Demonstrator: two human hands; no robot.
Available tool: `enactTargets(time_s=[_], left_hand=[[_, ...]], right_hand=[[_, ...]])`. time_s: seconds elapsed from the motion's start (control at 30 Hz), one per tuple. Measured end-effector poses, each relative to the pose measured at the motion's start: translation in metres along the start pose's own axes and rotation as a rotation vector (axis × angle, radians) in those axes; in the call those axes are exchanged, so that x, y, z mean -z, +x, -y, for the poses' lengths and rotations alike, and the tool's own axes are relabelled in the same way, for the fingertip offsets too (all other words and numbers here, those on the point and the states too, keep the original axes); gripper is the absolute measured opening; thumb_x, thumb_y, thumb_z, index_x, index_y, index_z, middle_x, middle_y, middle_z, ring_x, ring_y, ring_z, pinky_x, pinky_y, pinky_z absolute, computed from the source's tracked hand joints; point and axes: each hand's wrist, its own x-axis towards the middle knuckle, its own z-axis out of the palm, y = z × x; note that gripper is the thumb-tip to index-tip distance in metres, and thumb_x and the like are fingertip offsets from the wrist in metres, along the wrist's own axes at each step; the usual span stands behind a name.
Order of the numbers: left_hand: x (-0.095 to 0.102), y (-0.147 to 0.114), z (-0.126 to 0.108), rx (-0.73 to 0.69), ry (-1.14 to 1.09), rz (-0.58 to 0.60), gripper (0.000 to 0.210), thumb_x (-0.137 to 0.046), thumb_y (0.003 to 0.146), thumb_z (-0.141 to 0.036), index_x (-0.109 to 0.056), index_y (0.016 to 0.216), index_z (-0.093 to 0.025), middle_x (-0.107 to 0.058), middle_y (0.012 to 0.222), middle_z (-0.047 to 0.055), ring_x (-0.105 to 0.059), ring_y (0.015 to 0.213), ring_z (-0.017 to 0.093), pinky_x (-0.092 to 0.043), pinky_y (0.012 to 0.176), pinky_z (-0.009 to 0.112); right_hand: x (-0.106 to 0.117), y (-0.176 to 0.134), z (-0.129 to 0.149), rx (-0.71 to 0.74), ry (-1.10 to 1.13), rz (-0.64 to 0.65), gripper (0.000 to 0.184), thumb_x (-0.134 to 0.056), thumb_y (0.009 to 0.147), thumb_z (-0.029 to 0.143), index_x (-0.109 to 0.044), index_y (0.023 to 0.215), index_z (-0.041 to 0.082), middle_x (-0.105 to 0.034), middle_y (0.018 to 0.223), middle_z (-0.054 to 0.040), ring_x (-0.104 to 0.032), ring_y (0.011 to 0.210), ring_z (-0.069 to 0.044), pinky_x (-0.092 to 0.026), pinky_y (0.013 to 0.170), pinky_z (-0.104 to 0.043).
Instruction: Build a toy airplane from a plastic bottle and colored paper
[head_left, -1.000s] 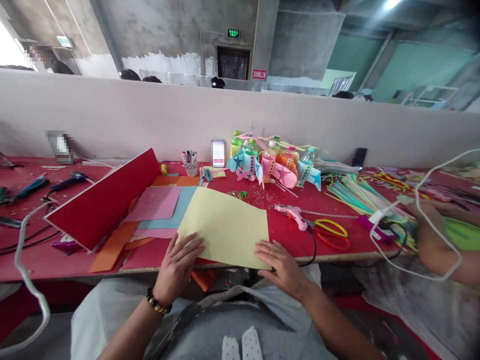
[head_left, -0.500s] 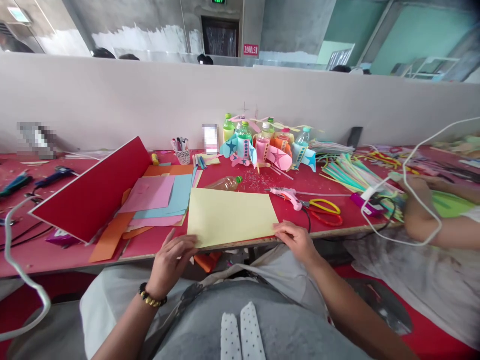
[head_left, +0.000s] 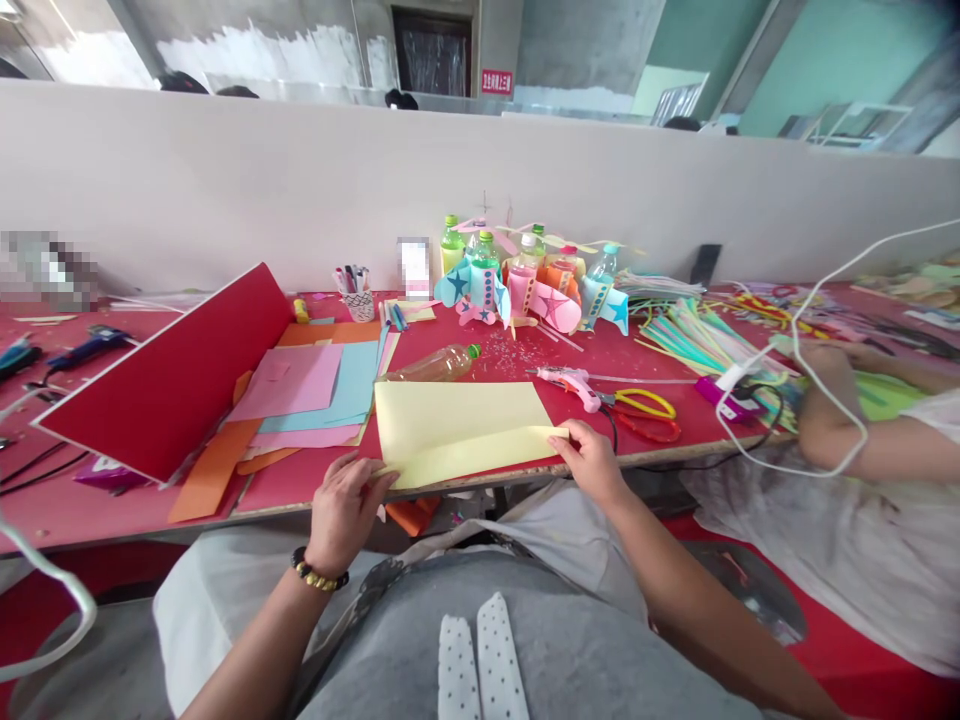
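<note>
A sheet of pale yellow paper (head_left: pixel 465 408) lies at the front edge of the red table, its near edge curled up and over toward the back. My left hand (head_left: pixel 349 500) pinches the near left corner between thumb and fingers. At the other end, my right hand (head_left: pixel 589 455) grips the raised right corner. Just behind the sheet, a clear plastic bottle (head_left: pixel 439 363) with a green cap lies on its side. A pink glue gun (head_left: pixel 570 382) and scissors (head_left: pixel 645 403) with yellow and red handles rest right of the sheet.
Left of the sheet are stacked coloured papers (head_left: pixel 300 385) and a slanted red board (head_left: pixel 172 375). Several bottles decorated with paper fins (head_left: pixel 525 275) stand at the back, near a pen cup (head_left: pixel 358 300). Coloured strips (head_left: pixel 705 345), a purple power socket (head_left: pixel 727 400) and another person's arm (head_left: pixel 832 410) are to the right.
The paper lay flat before; now its near edge is lifted and bent over away from me. Both hands have closed on its near corners. The view has shifted slightly.
</note>
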Motion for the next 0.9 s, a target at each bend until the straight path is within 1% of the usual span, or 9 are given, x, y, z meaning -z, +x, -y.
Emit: enactTargets(time_s=[0.2,0.33,0.43,0.47,0.53,0.6,0.67,0.77,0.9], left_hand=[[0.006,0.009,-0.008,-0.015,0.028,0.009,0.015,-0.056,0.088,-0.031,-0.063,0.079,-0.021,-0.070,0.076,0.002,-0.064,0.078,0.020,-0.049,0.081,0.032],[0.015,0.011,-0.017,0.004,-0.033,0.016,0.016,-0.059,0.087,-0.034,-0.062,0.081,-0.020,-0.070,0.079,0.004,-0.064,0.081,0.020,-0.050,0.073,0.029],[0.022,0.009,-0.025,-0.113,-0.189,0.104,0.011,-0.058,0.090,-0.030,-0.062,0.088,-0.020,-0.072,0.094,0.005,-0.066,0.091,0.019,-0.049,0.091,0.034],[0.024,0.008,-0.026,-0.170,-0.235,0.143,0.010,-0.058,0.090,-0.029,-0.061,0.093,-0.021,-0.072,0.101,0.005,-0.067,0.097,0.019,-0.045,0.100,0.039],[0.022,0.005,-0.026,-0.252,-0.274,0.212,0.022,-0.064,0.086,-0.032,-0.059,0.105,-0.021,-0.071,0.112,0.006,-0.065,0.107,0.021,-0.034,0.112,0.046],[0.017,0.002,-0.022,-0.267,-0.252,0.272,0.041,-0.069,0.082,-0.037,-0.056,0.117,-0.022,-0.069,0.118,0.007,-0.063,0.112,0.023,-0.033,0.113,0.048],[0.009,-0.001,-0.016,-0.252,-0.226,0.296,0.041,-0.066,0.084,-0.035,-0.056,0.122,-0.023,-0.068,0.120,0.007,-0.063,0.113,0.022,-0.035,0.112,0.048],[-0.001,-0.006,-0.007,-0.199,-0.240,0.238,0.026,-0.059,0.089,-0.029,-0.063,0.115,-0.025,-0.071,0.113,0.004,-0.066,0.108,0.021,-0.036,0.111,0.048],[-0.003,-0.009,-0.005,-0.103,-0.261,0.178,0.014,-0.061,0.088,-0.032,-0.072,0.095,-0.025,-0.073,0.106,0.003,-0.067,0.104,0.022,-0.039,0.110,0.048]], right_hand=[[0.005,0.006,0.000,-0.005,0.006,0.036,0.018,-0.054,0.086,0.033,-0.053,0.072,0.021,-0.054,0.061,0.0007,-0.050,0.059,-0.016,-0.035,0.055,-0.024],[0.009,0.005,-0.006,-0.007,-0.007,0.018,0.021,-0.055,0.085,0.033,-0.051,0.068,0.021,-0.054,0.062,0.0008,-0.050,0.059,-0.015,-0.036,0.056,-0.024],[0.013,0.000,-0.012,0.000,0.001,0.013,0.018,-0.055,0.086,0.033,-0.055,0.073,0.020,-0.058,0.066,0.0003,-0.053,0.061,-0.016,-0.038,0.059,-0.025],[0.015,-0.002,-0.014,0.006,0.007,0.017,0.018,-0.056,0.087,0.034,-0.056,0.075,0.020,-0.059,0.068,0.0000,-0.053,0.062,-0.016,-0.039,0.059,-0.025],[0.016,-0.006,-0.016,0.018,0.026,0.024,0.017,-0.055,0.088,0.035,-0.058,0.079,0.020,-0.062,0.071,-0.0008,-0.055,0.064,-0.016,-0.040,0.060,-0.025],[0.016,-0.009,-0.017,0.024,0.044,0.024,0.018,-0.054,0.089,0.035,-0.059,0.081,0.020,-0.063,0.073,-0.0015,-0.057,0.066,-0.017,-0.041,0.061,-0.025],[0.015,-0.011,-0.016,0.025,0.050,0.015,0.018,-0.054,0.089,0.036,-0.059,0.082,0.020,-0.063,0.073,-0.0016,-0.058,0.066,-0.017,-0.042,0.061,-0.025],[0.013,-0.010,-0.013,0.032,0.032,-0.009,0.017,-0.054,0.089,0.035,-0.058,0.082,0.020,-0.063,0.071,-0.0014,-0.058,0.065,-0.017,-0.042,0.061,-0.025],[0.011,-0.008,-0.010,0.026,0.029,-0.046,0.016,-0.052,0.090,0.035,-0.056,0.081,0.022,-0.063,0.070,-0.0014,-0.057,0.063,-0.018,-0.042,0.060,-0.026]])
